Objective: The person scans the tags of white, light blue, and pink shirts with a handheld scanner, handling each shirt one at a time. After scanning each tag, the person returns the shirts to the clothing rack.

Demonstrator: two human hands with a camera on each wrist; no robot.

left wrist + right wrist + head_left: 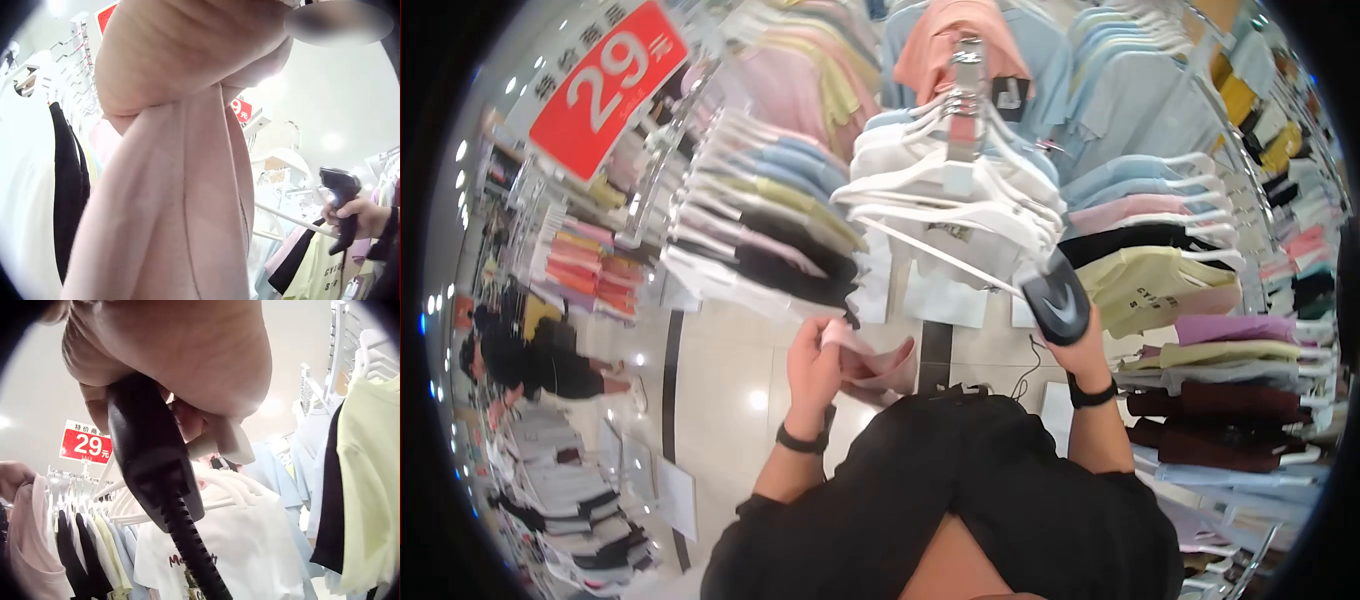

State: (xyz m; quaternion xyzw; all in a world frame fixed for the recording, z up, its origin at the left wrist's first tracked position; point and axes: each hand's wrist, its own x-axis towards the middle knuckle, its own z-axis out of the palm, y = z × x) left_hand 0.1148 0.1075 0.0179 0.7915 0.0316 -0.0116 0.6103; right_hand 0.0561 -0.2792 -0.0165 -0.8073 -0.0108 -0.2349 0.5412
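Note:
My left hand (808, 368) grips the edge of a pale pink garment (885, 368). In the left wrist view the pink fabric (169, 206) hangs in folds below the fingers. My right hand (1082, 355) is wrapped around the handle of a black handheld barcode scanner (1056, 305), its head tilted up and its ribbed cord (190, 550) running down from the handle. Close by the scanner is the end of an empty white hanger (945, 215), the front one of several on a central rack. A piece of white hanger (228, 440) shows right under the right palm.
Racks of hanging shirts stand on both sides, with dark ones (775, 255) at left and a yellow-green shirt (1165, 285) at right. A red price sign (607, 90) is upper left. Another person (550, 355) is in the left aisle. Tiled floor (730, 400) lies below.

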